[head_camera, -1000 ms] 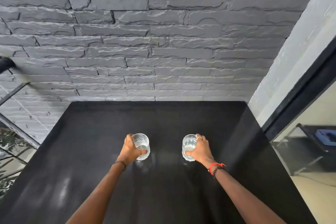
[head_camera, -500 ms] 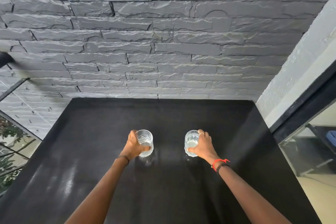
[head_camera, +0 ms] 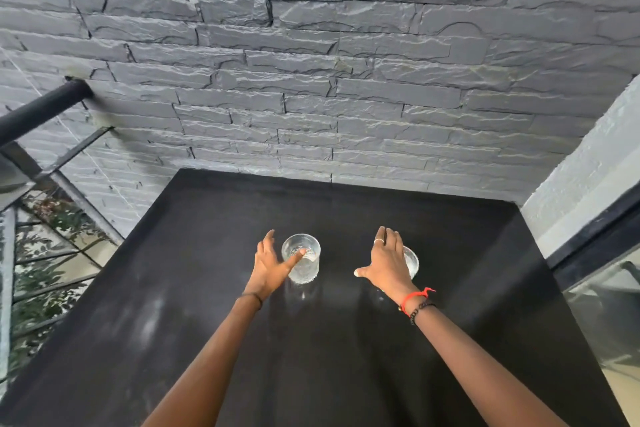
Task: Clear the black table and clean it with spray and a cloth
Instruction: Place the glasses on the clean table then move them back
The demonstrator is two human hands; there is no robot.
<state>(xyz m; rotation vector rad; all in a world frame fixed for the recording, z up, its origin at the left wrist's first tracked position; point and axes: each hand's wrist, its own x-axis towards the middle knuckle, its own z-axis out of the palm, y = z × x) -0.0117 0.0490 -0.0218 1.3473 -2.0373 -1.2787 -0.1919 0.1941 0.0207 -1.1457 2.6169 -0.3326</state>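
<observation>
A single wide-angle view sits on the person's head, looking forward and steeply down across the black table [head_camera: 433, 340]. It stands at the table's near edge and faces the stone wall [head_camera: 311, 62] behind the far edge. The tabletop fills the lower half, close enough that both forearms reach in from below. Left of the table a railing [head_camera: 41, 107] shows; right of it, a glass pane [head_camera: 609, 315].

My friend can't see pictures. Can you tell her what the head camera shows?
Two open hands hover by two clear drinking glasses standing on a black table: the left hand beside the left glass, the right hand over the right glass, mostly hiding it. A grey stone wall rises behind the table.
</observation>
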